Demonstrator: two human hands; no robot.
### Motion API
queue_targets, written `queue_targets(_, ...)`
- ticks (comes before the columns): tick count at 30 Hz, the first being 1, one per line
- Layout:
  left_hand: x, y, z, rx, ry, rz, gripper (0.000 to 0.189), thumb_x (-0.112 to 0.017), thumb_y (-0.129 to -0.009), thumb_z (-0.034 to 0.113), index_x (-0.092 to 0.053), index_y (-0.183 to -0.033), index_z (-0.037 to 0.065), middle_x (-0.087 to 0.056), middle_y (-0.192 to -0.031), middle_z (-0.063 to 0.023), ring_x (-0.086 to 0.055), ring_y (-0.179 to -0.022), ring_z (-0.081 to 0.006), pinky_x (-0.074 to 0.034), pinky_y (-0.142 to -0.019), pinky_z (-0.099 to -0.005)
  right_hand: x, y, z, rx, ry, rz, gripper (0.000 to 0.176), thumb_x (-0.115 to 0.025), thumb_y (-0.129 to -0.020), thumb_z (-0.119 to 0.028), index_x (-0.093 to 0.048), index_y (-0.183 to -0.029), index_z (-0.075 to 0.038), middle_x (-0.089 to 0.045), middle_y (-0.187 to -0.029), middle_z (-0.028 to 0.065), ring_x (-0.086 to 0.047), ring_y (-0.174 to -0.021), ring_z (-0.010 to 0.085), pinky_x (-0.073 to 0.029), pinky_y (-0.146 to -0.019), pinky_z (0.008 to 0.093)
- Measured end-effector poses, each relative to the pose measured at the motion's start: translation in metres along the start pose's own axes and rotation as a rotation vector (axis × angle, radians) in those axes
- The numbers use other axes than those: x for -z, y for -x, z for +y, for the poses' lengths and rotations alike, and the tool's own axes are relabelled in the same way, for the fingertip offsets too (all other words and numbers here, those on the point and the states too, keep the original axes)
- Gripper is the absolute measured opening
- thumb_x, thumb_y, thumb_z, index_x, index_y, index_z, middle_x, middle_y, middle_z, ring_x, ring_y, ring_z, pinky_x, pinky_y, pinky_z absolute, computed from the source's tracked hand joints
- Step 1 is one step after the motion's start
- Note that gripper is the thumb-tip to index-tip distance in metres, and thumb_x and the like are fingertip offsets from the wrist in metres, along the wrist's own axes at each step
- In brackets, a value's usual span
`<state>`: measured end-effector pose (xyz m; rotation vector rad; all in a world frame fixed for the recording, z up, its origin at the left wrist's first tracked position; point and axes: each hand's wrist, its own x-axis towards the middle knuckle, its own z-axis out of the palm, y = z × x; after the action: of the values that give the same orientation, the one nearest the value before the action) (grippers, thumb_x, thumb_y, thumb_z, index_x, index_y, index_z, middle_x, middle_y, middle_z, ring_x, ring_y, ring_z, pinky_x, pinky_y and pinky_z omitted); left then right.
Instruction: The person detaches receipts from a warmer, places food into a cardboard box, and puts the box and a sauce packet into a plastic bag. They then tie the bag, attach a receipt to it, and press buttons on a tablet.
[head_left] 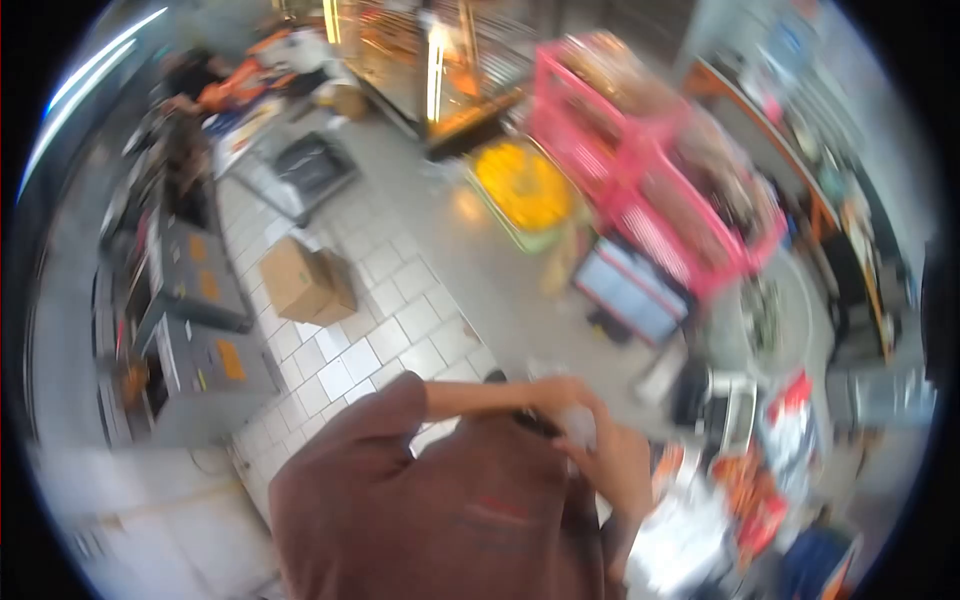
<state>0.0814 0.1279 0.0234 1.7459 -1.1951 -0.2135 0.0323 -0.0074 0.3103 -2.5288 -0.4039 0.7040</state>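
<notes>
The whole view is blurred by motion. My left forearm comes out of a brown sleeve [360, 430] and runs right to my left hand [565, 392]. Just below and to its right, my right hand [622, 462] meets it in front of my brown shirt [470, 520]. Both hands have their fingers curled around a small pale thing [582, 426] held between them; the blur hides what it is. A dark object [535, 422] shows just under my left hand.
A cardboard box [308, 283] sits on the white tiled floor [380, 340]. Grey machines [200, 330] line the left side. Pink crates [660, 190] and a yellow-filled green tray [522, 185] stand at upper right. Red and white packets [740, 490] lie at lower right. A person in orange [235, 85] is far back.
</notes>
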Motion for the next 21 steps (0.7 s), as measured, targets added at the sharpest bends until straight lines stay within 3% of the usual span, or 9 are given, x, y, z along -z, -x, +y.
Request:
queue_targets(2,-0.004,-0.007,0.003,0.137,-0.136,-0.034,0.066,-0.079,-0.065,0.044,-0.062,-0.119,0.009,-0.066,-0.112,-0.0130,-0.062,-0.104,-0.0320,-0.047,-0.090,-0.0420,-0.006,-0.004,-0.001,0.078,0.167,0.082,0.057,-0.079,-0.078,-0.033,-0.057,-0.124,-0.010,-0.069,-0.080,0.0150,-0.066,-0.074,0.0379,-0.048,-0.071,0.0448)
queue_targets(4,-0.023,-0.012,-0.013,-0.039,-0.203,0.282,0.050,-0.072,-0.077,0.035,-0.064,-0.119,0.010,-0.070,-0.096,-0.0128,-0.067,-0.086,-0.0331,-0.053,-0.074,-0.0446,-0.014,-0.020,0.002,0.180,0.194,0.290,0.050,-0.080,-0.074,-0.031,-0.060,-0.115,-0.009,-0.068,-0.077,0.0158,-0.065,-0.073,0.0371,-0.048,-0.069,0.0433)
queue_targets(7,-0.026,-0.013,-0.013,0.116,-0.097,0.267,0.050,-0.072,-0.078,0.034,-0.063,-0.120,0.009,-0.070,-0.097,-0.0127,-0.067,-0.087,-0.0326,-0.052,-0.075,-0.0443,-0.041,-0.066,-0.003,0.501,0.157,0.268,0.041,-0.080,-0.076,-0.029,-0.062,-0.106,-0.007,-0.067,-0.076,0.0158,-0.064,-0.073,0.0380,-0.047,-0.072,0.0429)
queue_targets(11,-0.027,-0.012,-0.014,0.188,-0.053,0.256,0.049,-0.070,-0.079,0.033,-0.063,-0.121,0.009,-0.070,-0.098,-0.0126,-0.067,-0.088,-0.0319,-0.052,-0.076,-0.0438,-0.065,-0.106,0.000,0.612,0.079,0.300,0.031,-0.079,-0.078,-0.030,-0.063,-0.091,-0.006,-0.065,-0.071,0.0164,-0.063,-0.068,0.0378,-0.047,-0.066,0.0430)
queue_targets(13,-0.026,-0.010,-0.012,0.224,-0.029,0.246,0.049,-0.070,-0.080,0.033,-0.062,-0.122,0.008,-0.070,-0.099,-0.0125,-0.067,-0.089,-0.0315,-0.052,-0.076,-0.0435,-0.057,-0.111,0.006,0.401,0.004,0.151,0.029,-0.077,-0.082,-0.034,-0.061,-0.085,-0.010,-0.062,-0.062,0.0163,-0.062,-0.062,0.0395,-0.045,-0.060,0.0463)
queue_targets(14,-0.025,-0.009,-0.013,0.240,-0.016,0.236,0.049,-0.069,-0.080,0.032,-0.062,-0.122,0.008,-0.070,-0.099,-0.0125,-0.067,-0.089,-0.0313,-0.052,-0.077,-0.0434,-0.065,-0.122,0.019,0.492,-0.089,0.309,0.029,-0.077,-0.082,-0.034,-0.060,-0.081,-0.010,-0.057,-0.055,0.0166,-0.060,-0.057,0.0404,-0.043,-0.054,0.0487)
queue_targets(17,-0.027,-0.007,-0.008,0.258,0.007,0.209,0.049,-0.069,-0.081,0.031,-0.061,-0.123,0.008,-0.070,-0.100,-0.0124,-0.067,-0.090,-0.0308,-0.052,-0.077,-0.0430,-0.064,-0.125,0.006,0.405,-0.072,0.353,0.028,-0.077,-0.082,-0.033,-0.061,-0.081,-0.010,-0.059,-0.057,0.0167,-0.060,-0.059,0.0406,-0.045,-0.056,0.0485)
queue_targets(19,-0.030,-0.008,-0.003,0.261,0.016,0.184,0.049,-0.068,-0.081,0.031,-0.061,-0.124,0.007,-0.069,-0.100,-0.0123,-0.066,-0.090,-0.0304,-0.052,-0.078,-0.0428,-0.092,-0.138,0.015,0.511,0.004,0.388,0.025,-0.078,-0.082,-0.028,-0.063,-0.078,-0.009,-0.056,-0.057,0.0152,-0.056,-0.053,0.0380,-0.042,-0.051,0.0434)
queue_targets(21,-0.030,-0.007,0.001,0.270,0.029,0.160,0.049,-0.067,-0.082,0.030,-0.061,-0.124,0.007,-0.069,-0.101,-0.0122,-0.066,-0.091,-0.0300,-0.052,-0.078,-0.0426,-0.104,-0.140,0.015,0.670,0.035,0.122,0.024,-0.076,-0.083,-0.029,-0.064,-0.081,-0.008,-0.058,-0.058,0.0158,-0.058,-0.055,0.0379,-0.044,-0.051,0.0424)
